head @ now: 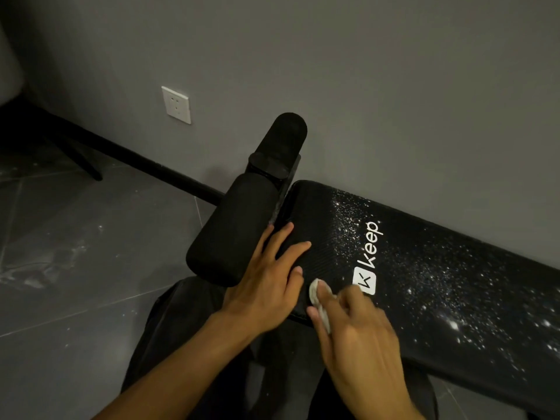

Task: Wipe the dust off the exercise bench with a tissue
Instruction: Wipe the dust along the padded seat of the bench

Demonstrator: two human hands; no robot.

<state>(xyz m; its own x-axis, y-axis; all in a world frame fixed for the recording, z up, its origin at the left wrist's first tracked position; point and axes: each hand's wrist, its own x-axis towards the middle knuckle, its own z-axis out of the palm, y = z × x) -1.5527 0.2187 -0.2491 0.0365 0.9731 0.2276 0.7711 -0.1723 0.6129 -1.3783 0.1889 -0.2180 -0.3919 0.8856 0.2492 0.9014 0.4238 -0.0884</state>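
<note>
Nearest the camera, our right hand (357, 331) presses a crumpled white tissue (319, 304) against the near edge of the black exercise bench (424, 298), fingers curled and pinching the wad; the hand is blurred, so we judge it to be mid-stroke. Just beside it, our left hand (269, 283) lies flat on the pad's end, fingers spread and holding nothing, bracing the bench. Where the two hands rest the ribbed surface looks dark and clean, so we take the wiping to be under way but far from done. Beyond the white logo (368, 262), pale dust specks (439, 283) scatter thickly along the pad toward the right. Our next move calls for sweeping the tissue rightward across the logo into that speckled stretch. Farther off, padded foot rollers (236, 225) stand at the bench's end, below a grey wall (394, 86) with a socket (176, 105).
</note>
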